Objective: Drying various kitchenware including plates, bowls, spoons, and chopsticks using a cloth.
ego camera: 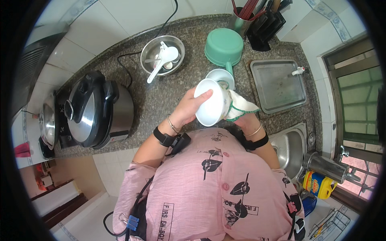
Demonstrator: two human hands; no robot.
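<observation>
My left hand [189,106] grips a white bowl [210,104], its thumb across the inside near the rim. The bowl is tipped on its side, its mouth facing left. Against the bowl's outer side my right hand [245,121] presses a cream cloth [240,104] with green trim, which hides most of the fingers. Just beyond the held bowl stands another white bowl [219,75] on the granite counter [162,99], partly covered by the first. A green plastic pot-shaped dipper [224,45] lies upside down behind it, its handle towards me.
A steel basin [145,49] holds a white ladle [164,60] and spoons. At left stands an electric pressure cooker [96,111]. A metal tray [279,86], a sink [288,150] and a yellow bottle [319,184] are at right. A chopstick holder [240,24] and knife block [265,33] stand at the back.
</observation>
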